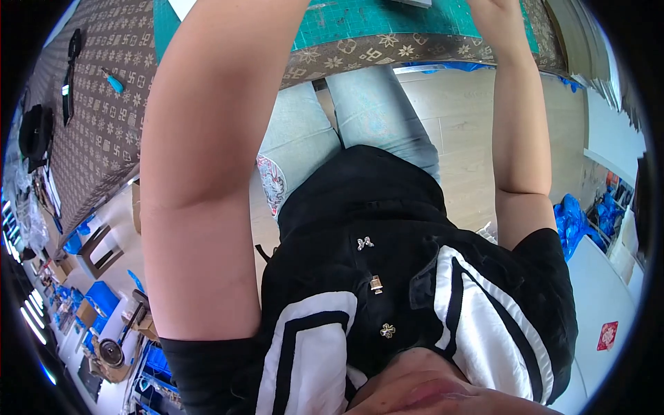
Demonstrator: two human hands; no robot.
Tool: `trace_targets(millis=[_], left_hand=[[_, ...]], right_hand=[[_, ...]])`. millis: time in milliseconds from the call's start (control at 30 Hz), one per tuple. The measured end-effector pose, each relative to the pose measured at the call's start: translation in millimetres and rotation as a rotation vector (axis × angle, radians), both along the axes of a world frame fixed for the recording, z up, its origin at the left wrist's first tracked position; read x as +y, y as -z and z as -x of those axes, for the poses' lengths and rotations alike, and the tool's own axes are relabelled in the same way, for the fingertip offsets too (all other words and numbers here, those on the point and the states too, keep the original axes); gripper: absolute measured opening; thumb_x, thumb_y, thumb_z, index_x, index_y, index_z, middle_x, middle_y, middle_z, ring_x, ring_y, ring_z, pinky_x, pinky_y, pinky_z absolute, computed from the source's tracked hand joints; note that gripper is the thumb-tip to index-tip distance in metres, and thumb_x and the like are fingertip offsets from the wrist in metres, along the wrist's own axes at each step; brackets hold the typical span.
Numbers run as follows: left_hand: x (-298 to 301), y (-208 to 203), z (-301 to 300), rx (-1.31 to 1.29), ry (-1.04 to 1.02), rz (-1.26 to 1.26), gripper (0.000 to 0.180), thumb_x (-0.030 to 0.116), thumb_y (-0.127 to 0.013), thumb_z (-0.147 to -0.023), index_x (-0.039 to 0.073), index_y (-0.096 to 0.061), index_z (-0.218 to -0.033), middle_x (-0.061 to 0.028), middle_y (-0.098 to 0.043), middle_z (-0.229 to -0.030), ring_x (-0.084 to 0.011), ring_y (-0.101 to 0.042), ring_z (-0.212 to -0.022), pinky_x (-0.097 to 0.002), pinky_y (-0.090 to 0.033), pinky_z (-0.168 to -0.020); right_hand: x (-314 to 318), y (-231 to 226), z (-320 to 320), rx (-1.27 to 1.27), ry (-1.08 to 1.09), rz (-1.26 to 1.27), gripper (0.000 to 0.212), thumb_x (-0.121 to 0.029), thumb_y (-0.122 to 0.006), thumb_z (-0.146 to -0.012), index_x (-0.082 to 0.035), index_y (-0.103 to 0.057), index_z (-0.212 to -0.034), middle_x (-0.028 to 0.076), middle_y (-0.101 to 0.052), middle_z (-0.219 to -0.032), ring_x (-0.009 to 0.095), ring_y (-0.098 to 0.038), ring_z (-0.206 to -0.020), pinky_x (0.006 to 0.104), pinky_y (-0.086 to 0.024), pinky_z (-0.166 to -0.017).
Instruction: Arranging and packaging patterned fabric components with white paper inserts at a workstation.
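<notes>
Okay, so most of the action is past the edge here. My left hand is clean out of shot, with just the forearm [214, 104] reaching up between 11 and 12 o'clock. At 1 o'clock you get the base of my right hand [495, 14] over the green cutting mat [373, 19], but its fingers are cut off, so I can't tell whether they're open or gripping anything.

The nearest thing is a pale grey-white piece [416, 3] on the mat between 12 and 1. Only its edge shows; it could be a box or a block, honestly can't say.

For working like this, I'd keep the piece fully on the mat, steady it with one hand and let the other do the fine stuff. Slide it closer too, because arms this far out probably get shaky.

The bench [387, 52] has a brown patterned cloth [114, 142] over it, with a marked-up, well-used mat on top. A white sheet [181, 7] pokes in at 11, and a turquoise-handled tool [114, 84] lies on the cloth at 10, well off the mat.

Room's busy: stacked sheets [588, 48] at 2, blue plastic bags [570, 225] at 3, a white cabinet [588, 301] with a red sticker [607, 336] at 4, clutter around 8, pale floor [460, 138] underneath.
</notes>
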State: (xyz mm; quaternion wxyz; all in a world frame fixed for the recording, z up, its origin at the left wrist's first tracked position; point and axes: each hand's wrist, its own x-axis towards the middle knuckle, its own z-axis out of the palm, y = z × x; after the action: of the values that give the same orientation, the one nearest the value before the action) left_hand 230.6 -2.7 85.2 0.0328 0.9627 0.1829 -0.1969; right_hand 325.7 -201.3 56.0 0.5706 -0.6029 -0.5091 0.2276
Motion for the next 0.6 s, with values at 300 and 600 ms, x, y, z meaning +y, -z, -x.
trace_targets(millis=[300,600], left_hand=[[4,-6,-3,0.09,0.041,0.166,0.111,0.056,-0.092,-0.064,0.005,-0.046,-0.151,-0.0214,-0.049,-0.152,-0.0382,-0.052,-0.136,-0.047,-0.047,-0.111],[-9,-14,2,0.053,-0.003,0.046,0.101,0.05,-0.094,-0.063,0.008,-0.054,-0.145,-0.0201,-0.055,-0.148,-0.0377,-0.056,-0.133,-0.047,-0.049,-0.108]], right_hand=[[12,2,19,-0.247,-0.117,0.116,0.042,-0.001,-0.057,-0.103,-0.009,-0.044,-0.142,0.006,-0.062,-0.104,0.013,-0.061,-0.092,0.027,-0.051,-0.078],[17,8,19,-0.43,-0.136,0.069,0.043,0.0,-0.057,-0.101,-0.01,-0.046,-0.142,0.008,-0.059,-0.111,0.016,-0.062,-0.097,0.03,-0.051,-0.083]])
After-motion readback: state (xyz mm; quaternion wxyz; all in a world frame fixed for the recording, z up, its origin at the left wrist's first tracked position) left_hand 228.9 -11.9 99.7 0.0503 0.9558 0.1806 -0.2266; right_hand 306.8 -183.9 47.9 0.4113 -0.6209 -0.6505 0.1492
